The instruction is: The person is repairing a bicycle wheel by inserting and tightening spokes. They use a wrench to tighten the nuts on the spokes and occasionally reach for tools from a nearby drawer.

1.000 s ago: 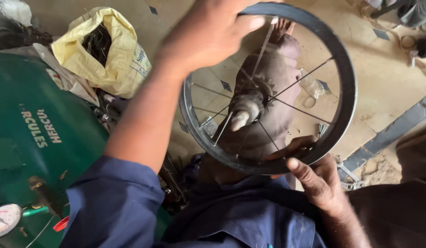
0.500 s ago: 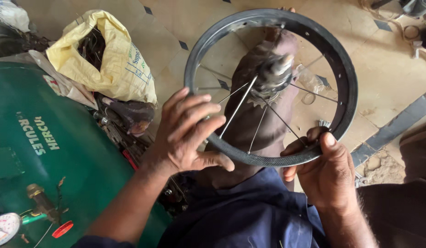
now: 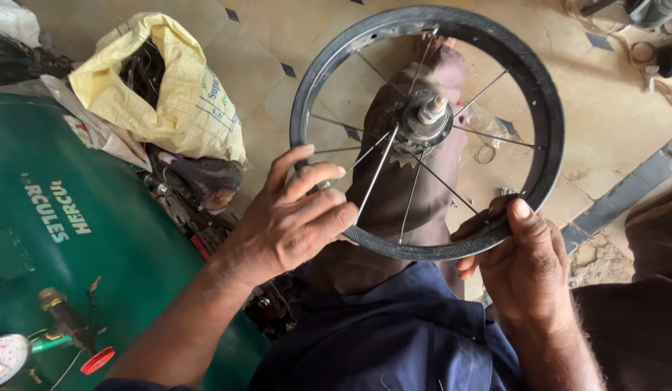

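Note:
A small black bicycle wheel rim (image 3: 546, 108) with thin metal spokes and a silver hub (image 3: 425, 119) is held flat above my lap and leg. My left hand (image 3: 292, 217) grips the rim's near-left edge, its fingers spread over the rim and a spoke. At the near-right edge my right hand (image 3: 520, 261) clasps the rim, with the thumb on top. Several spokes are absent on the rim's left side. My leg in dark trousers shows through the wheel.
A green air compressor tank (image 3: 68, 239) with a brass valve and a pressure gauge (image 3: 4, 358) lies at the left. A yellow sack (image 3: 173, 94) holding dark parts sits behind it. Tiled floor (image 3: 611, 123) stretches ahead, with loose metal rings and tools at the far right.
My left hand came down from the rim's far edge to its near-left edge. The wheel shifted so the hub now sits higher and further from me. My right hand keeps its hold.

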`<state>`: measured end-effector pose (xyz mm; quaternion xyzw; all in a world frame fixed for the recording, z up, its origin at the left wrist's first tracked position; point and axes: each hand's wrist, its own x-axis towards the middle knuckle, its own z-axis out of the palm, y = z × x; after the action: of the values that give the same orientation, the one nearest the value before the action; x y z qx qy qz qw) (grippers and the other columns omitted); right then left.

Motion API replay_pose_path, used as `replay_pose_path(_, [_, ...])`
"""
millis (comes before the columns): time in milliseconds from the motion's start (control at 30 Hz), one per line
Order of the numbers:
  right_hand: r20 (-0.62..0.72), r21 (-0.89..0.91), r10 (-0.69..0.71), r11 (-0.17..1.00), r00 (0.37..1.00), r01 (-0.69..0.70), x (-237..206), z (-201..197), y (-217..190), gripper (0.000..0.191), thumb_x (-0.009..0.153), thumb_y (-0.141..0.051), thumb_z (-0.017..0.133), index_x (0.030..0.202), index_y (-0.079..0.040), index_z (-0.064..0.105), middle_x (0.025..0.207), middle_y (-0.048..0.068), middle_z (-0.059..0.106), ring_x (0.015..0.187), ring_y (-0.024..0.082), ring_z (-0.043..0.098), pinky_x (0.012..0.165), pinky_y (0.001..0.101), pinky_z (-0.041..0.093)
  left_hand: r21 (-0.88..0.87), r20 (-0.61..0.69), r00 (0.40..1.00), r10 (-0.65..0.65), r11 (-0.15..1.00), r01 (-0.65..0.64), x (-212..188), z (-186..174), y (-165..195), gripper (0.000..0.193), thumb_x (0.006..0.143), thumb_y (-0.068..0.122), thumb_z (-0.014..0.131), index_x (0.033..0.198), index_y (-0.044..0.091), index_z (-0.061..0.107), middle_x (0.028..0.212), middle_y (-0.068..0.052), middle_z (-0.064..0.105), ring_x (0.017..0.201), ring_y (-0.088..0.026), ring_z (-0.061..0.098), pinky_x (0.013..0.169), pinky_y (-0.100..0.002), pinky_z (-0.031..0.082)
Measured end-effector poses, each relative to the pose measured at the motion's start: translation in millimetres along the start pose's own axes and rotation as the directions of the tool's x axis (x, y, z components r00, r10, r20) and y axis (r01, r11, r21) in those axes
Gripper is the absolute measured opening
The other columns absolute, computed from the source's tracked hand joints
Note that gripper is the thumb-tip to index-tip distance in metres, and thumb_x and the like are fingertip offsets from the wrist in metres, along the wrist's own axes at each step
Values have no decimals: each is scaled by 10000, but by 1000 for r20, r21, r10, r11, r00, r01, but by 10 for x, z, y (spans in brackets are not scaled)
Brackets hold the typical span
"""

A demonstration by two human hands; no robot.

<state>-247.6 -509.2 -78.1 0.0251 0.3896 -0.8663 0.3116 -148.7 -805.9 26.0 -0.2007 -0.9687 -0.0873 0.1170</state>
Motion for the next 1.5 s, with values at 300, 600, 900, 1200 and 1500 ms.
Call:
replay_pose_path(300, [41, -7, 44, 999, 998, -44, 4, -90, -30, 379, 1088, -308, 613, 1155, 64, 627, 949, 293, 702, 672, 361, 693, 620, 436, 576, 44, -90, 995, 37, 998, -34, -70, 88, 83, 108, 956, 160, 734, 1011, 102, 663, 933, -12, 600, 1154, -194, 606, 1178, -543, 382])
replay_pose_path(600, [-221, -209, -46, 978, 974, -1, 395, -491, -126, 789, 1199, -597, 386, 1063, 147, 613, 871, 215, 680, 765, 223, 630, 747, 313, 531, 47, -89, 995, 51, 998, -47, -152, 307, 186, 83, 940, 170, 694, 1005, 129, 661, 997, -10, 646, 1215, -212, 619, 1171, -507, 336])
replay_pose_path(900, [-558, -391, -82, 904, 826, -174, 1412, -2257, -105, 225, 1033, -209, 604, 1089, 2, 657, 836, 118, 703, 645, 203, 685, 602, 349, 612, 211, -50, 998, 30, 977, -18, -288, 975, 529, 81, 932, 134, 735, 1002, 154, 770, 1017, -3, 727, 1128, -195, 660, 1071, -448, 348])
replay_pose_path(1200, [-793, -564, 51, 318, 608, -762, 917, -3247, 903, 230, 953, -274, 716, 1090, -92, 691, 853, 159, 766, 648, 228, 732, 665, 376, 619, 98, -158, 967, -201, 971, 218, -425, 1421, 622, 74, 870, -2, 718, 905, 62, 726, 927, -93, 729, 1078, -314, 650, 1036, -395, 413])
replay_pose_path(1500, [-433, -867, 114, -325, 894, -378, 1163, -3139, 1430, 145, 964, -154, 613, 1008, -106, 742, 1147, 161, 715, 1013, 360, 696, 864, 451, 568, 236, -290, 954, -69, 961, 142, -792, 1702, 487, 254, 1006, 385, 585, 885, 199, 708, 904, 30, 737, 1024, -202, 630, 1137, -555, 295])
